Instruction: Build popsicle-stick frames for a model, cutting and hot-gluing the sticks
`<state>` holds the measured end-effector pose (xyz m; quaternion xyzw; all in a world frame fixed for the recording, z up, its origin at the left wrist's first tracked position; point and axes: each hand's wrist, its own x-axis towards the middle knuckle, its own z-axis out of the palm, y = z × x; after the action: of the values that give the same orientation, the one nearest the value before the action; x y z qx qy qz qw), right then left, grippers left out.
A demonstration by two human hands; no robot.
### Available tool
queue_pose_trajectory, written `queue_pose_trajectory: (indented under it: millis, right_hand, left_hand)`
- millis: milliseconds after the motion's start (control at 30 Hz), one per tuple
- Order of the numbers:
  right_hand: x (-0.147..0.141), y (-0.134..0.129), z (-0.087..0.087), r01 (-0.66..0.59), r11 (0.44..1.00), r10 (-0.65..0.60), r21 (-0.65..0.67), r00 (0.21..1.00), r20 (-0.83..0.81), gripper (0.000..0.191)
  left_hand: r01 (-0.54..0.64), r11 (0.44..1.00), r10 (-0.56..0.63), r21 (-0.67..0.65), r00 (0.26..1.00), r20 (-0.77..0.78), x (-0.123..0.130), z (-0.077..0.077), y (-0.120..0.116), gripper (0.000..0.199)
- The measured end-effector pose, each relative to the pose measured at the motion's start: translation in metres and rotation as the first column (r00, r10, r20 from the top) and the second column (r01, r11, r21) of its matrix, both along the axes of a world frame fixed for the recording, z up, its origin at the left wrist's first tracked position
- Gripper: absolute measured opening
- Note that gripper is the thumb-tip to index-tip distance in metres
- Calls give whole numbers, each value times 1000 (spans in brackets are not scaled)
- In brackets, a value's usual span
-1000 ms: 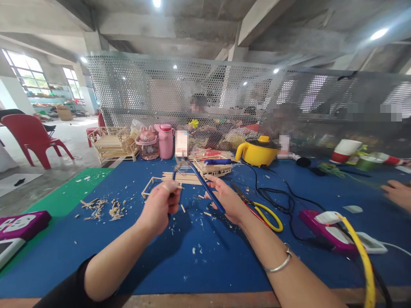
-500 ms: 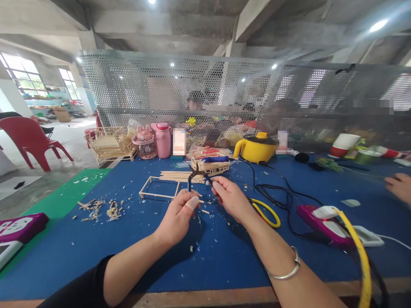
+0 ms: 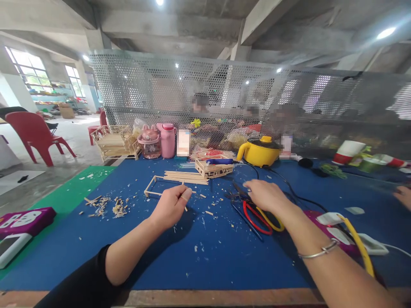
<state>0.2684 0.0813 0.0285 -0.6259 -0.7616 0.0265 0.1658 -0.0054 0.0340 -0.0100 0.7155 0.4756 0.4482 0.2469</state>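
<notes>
My left hand (image 3: 171, 205) is closed in a pinch on a thin wooden stick (image 3: 186, 208), whose ends poke out above and below the fingers. Just behind it lies a rectangular frame of slim sticks (image 3: 150, 185), its right end partly hidden by that hand. To the right, my right hand (image 3: 266, 194) is low over the table, fingers curled at the dark-jawed pliers (image 3: 245, 218) with a blue handle; their other handle is mostly covered. Beneath the same hand is a tool with a red handle (image 3: 261, 224) and a yellow handle (image 3: 276, 223).
Loose sticks (image 3: 186, 177) and a small wooden lattice piece (image 3: 215, 169) lie farther back. Wood scraps (image 3: 118, 207) are at left. A yellow pot (image 3: 260, 152), a pink bottle (image 3: 168, 141) and a purple power strip (image 3: 343, 239) surround the work area. Another person's hand (image 3: 403, 196) shows at right.
My hands have parted. The right has carried the pliers rightward and down beside the red-and-yellow-handled tool; the left has let go of their handle and keeps the stick, slightly farther left.
</notes>
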Motion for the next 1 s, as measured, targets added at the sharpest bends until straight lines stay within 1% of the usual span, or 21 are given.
queue_pose_trajectory:
  millis: [67, 100, 133, 167, 233, 267, 333, 400, 533, 600, 667, 800, 933, 1000]
  right_hand:
    - [-33, -8, 1, -96, 993, 96, 74, 995, 11, 30]
    - [-51, -13, 2, -191, 977, 191, 93, 981, 10, 32]
    - [-68, -17, 3, -344, 932, 346, 114, 938, -4, 32]
    - [-84, -20, 4, -444, 887, 451, 126, 892, -27, 30]
    - [-105, -24, 3, -544, 825, 554, 156, 832, -32, 20]
    - [-111, -24, 1, -559, 810, 573, 175, 819, -38, 17]
    - [-114, -24, -5, -555, 801, 582, 224, 810, -75, 16]
    - [-111, -25, -11, -525, 811, 572, 258, 804, -165, 14]
    - [-107, -29, -20, -507, 838, 546, 202, 764, -344, 18]
    - [-108, -32, -22, -520, 835, 544, 178, 736, -404, 21]
    - [-109, -33, -24, -507, 844, 527, 175, 721, -450, 23]
    - [-109, -32, -26, -415, 892, 448, 178, 756, -478, 17]
    - [-107, -30, -27, -424, 891, 449, 162, 771, -451, 12]
    - [-105, -28, -27, -413, 894, 445, 171, 784, -433, 13]
  left_hand:
    - [-27, 1000, 28, 15, 997, -66, 1, -1, -1, 36]
    - [-39, 999, 41, 22, 996, -85, 1, -1, 0, 36]
    - [-45, 999, 48, 28, 994, -96, 1, -1, 0, 36]
    - [-47, 998, 50, 34, 994, -101, 0, -1, 0, 35]
    - [-41, 998, 45, 43, 993, -108, -1, -1, 1, 34]
    - [-39, 998, 44, 46, 993, -112, -1, -1, 1, 34]
    - [-34, 998, 39, 47, 992, -124, -2, -1, 1, 33]
    - [-7, 999, 14, 48, 989, -148, -2, -2, 1, 32]
    - [35, 998, -25, 51, 982, -185, -1, -3, 1, 32]
    - [23, 999, -14, 44, 982, -186, -1, -3, 1, 33]
    - [6, 999, 2, 45, 981, -192, -1, -3, 1, 34]
    - [-19, 998, 32, 63, 976, -213, -1, -5, 2, 35]
    - [1, 999, 12, 49, 968, -251, 2, -8, 3, 36]
    - [4, 998, 13, 60, 960, -279, -1, -6, 4, 35]
